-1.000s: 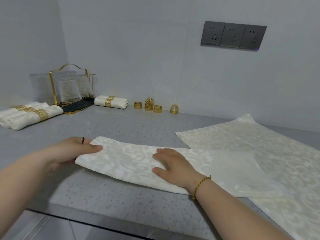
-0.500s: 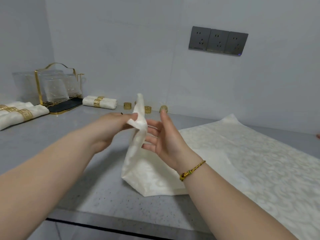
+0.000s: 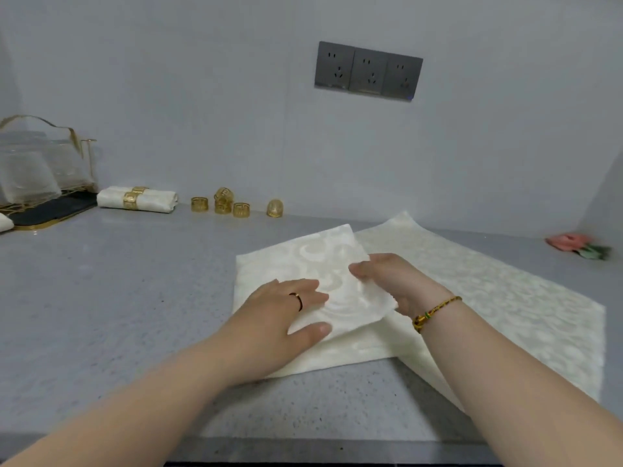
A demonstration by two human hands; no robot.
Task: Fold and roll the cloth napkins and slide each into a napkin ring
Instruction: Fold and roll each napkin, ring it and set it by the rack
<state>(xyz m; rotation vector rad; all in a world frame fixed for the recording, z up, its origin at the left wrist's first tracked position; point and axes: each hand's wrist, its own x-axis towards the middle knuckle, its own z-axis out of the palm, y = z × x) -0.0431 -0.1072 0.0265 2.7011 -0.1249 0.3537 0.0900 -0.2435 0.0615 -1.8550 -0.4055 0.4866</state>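
Head view only. Looks down on a grey speckled counter [image 3: 118, 298] set against a grey wall. Shows the cream folded napkin [image 3: 303, 261] lying near the middle of the counter, its right part overlapping a second, flat napkin [image 3: 488, 298] spread open to the right. Finds the left hand [image 3: 279, 318] palm down on the near left part of the folded napkin, fingers straight and close together, thumb out along the near edge, pressing the cloth to the counter; has a thin ring [image 3: 296, 299] on one finger. Finds the right hand [image 3: 401, 284] at the napkin's right edge, thumb on top and fingers curled beneath, pinching the upper layer, which lifts off the layer below at the near right corner. Bears a beaded bracelet [image 3: 435, 311] on the right wrist. Puts the fingertips of the two hands near each other across the cloth, not touching, with the napkin's far left corner uncovered beyond both.

Lines up five gold napkin rings [image 3: 241, 210] along the back wall, one stacked on another, well apart from the hands. Sets rolled napkins [image 3: 155, 201] in gold rings just left of them, beside a gold wire rack [image 3: 81, 153] of clear glasses. Shows a dark socket panel [image 3: 367, 74] on the wall and a blurred pink object [image 3: 569, 242] at far right.
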